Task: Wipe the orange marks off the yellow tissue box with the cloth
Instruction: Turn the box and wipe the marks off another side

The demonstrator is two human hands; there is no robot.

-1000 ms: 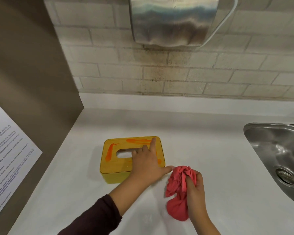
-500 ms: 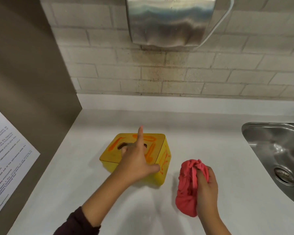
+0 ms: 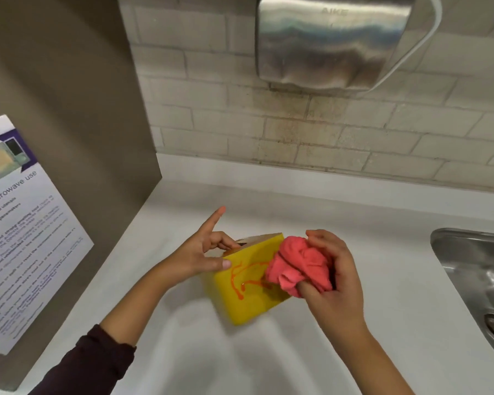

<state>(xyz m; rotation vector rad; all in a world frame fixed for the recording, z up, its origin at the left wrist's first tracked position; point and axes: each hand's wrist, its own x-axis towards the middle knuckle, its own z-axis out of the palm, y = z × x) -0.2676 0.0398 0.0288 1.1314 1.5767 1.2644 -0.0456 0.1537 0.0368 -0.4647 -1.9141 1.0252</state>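
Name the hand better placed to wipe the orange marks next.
Right. The right hand already presses the bunched cloth against the marked side of the tissue box, while the left hand steadies the tilted box.

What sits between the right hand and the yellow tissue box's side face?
In the head view, the bunched red cloth: the right hand presses it against the tissue box, beside the orange marks.

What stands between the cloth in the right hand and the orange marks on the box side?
Nothing visible. The pink cloth already touches the yellow tissue box, right beside the orange marks.
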